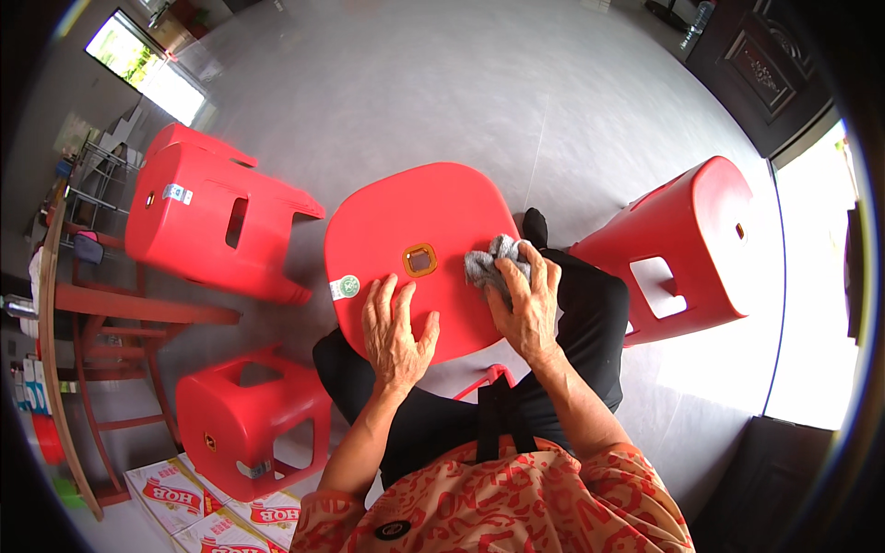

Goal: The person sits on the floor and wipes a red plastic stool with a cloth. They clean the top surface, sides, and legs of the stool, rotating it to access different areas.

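The left hand (396, 332) lies flat and open, steadying a red stool (415, 221); the right hand (527, 300) presses a grey cloth (489, 263) there; firm, overlapping strokes would clean best.

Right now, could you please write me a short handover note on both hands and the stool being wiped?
Left hand: flat, fingers spread, steadying the red plastic stool's seat on the lap.
Right hand: pressing a grey cloth on the seat's right edge.
Done: cannot tell how much is wiped.
Left: probably the rest of the seat; three more red stools wait on the floor.
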A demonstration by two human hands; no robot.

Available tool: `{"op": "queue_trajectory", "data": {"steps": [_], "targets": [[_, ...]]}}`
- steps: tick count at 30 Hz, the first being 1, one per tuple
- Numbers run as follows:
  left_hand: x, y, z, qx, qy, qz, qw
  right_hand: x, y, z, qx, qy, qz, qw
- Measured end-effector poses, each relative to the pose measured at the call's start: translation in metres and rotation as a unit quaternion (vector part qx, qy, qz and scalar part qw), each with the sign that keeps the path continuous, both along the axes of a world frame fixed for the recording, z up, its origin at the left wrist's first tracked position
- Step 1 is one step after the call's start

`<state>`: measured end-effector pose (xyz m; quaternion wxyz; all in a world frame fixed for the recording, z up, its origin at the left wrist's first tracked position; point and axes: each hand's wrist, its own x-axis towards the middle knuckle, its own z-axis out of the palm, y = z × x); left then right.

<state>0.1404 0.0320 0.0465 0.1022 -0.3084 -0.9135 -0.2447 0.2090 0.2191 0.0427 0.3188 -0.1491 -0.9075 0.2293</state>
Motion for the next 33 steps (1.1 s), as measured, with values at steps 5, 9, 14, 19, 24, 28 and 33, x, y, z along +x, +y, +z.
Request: {"op": "queue_trajectory", "data": {"steps": [5,9,14,19,24,28,33], "targets": [[0.002,0.001,0.003,-0.007,-0.009,0.000,1.000,-0.047,0.041,-0.012,-0.103,-0.014,0.021,0.994],[0.002,0.002,0.003,-0.001,-0.002,-0.005,1.000,-0.087,0.071,-0.018,-0.155,-0.024,0.061,0.986],[0.002,0.002,0.002,0.007,0.004,-0.002,1.000,-0.118,0.086,-0.014,-0.285,-0.118,0.076,0.948],[0.000,0.004,0.001,0.004,0.010,-0.003,1.000,-0.093,0.070,-0.046,-0.139,-0.080,-0.009,0.987],[-0.001,0.002,-0.001,0.000,0.011,0.001,1.000,-0.016,0.031,-0.050,-0.107,-0.011,-0.014,0.994],[0.000,0.002,-0.002,-0.012,0.021,0.000,1.000,0.032,-0.020,-0.050,-0.272,0.025,-0.071,0.959],[0.002,0.003,-0.001,-0.016,0.017,0.000,1.000,0.032,-0.026,-0.066,-0.399,0.038,-0.124,0.908]]}}
